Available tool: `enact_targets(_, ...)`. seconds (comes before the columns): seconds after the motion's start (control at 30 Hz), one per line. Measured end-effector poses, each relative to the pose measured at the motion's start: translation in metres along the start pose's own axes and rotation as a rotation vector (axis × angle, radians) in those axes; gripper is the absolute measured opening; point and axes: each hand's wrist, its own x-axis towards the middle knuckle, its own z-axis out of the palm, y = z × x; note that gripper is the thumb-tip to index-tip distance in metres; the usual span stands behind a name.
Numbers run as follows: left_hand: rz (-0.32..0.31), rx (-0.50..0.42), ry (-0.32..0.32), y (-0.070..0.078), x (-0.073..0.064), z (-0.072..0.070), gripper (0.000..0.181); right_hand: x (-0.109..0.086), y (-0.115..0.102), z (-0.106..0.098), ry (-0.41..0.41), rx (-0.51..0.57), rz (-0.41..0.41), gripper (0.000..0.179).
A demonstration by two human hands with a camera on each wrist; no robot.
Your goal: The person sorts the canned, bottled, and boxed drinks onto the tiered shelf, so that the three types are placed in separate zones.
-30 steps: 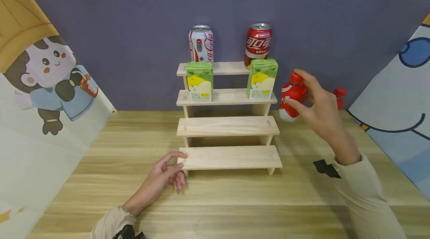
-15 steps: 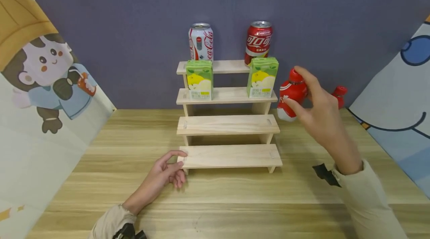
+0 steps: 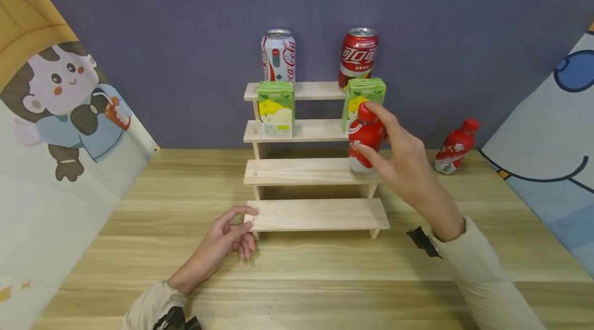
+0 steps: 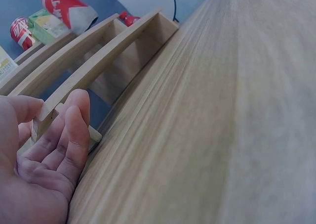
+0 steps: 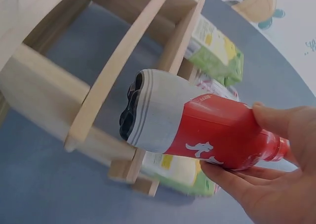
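Note:
My right hand [image 3: 408,165] grips a small red bottle [image 3: 366,136] with a white base, its fingers at the cap and side. The bottle is in front of the right green juice carton [image 3: 365,92], over the right end of the second step from the bottom. In the right wrist view the bottle [image 5: 217,130] is tilted, its base apart from the wood. My left hand [image 3: 227,237] pinches the left end of the lowest step of a wooden tiered shelf [image 3: 315,215]. The left wrist view shows the fingers [image 4: 76,130] at the step's end.
A second red bottle [image 3: 457,147] leans on the table at the right, near the back wall. Another juice carton [image 3: 276,111] stands left on the third step. A white cola can [image 3: 278,56] and a red cola can [image 3: 359,56] stand on the top step.
My right hand has carried the red bottle left, from beside the shelf to over its second step. The other red bottle has come into full view. My left hand stays at the lowest step.

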Motion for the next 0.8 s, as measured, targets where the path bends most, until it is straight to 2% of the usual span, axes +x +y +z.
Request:
enact_targets(0.2, 0.000, 0.006, 0.005, 0.000, 0.001, -0.001, 0.038, 0.009, -0.011, 0.015, -0.048, 0.040, -0.011, 0.084)
enact_targets(0.8, -0.014, 0.006, 0.003, 0.000, 0.001, -0.001, 0.039, 0.031, -0.044, 0.052, -0.081, 0.211, -0.055, 0.080)
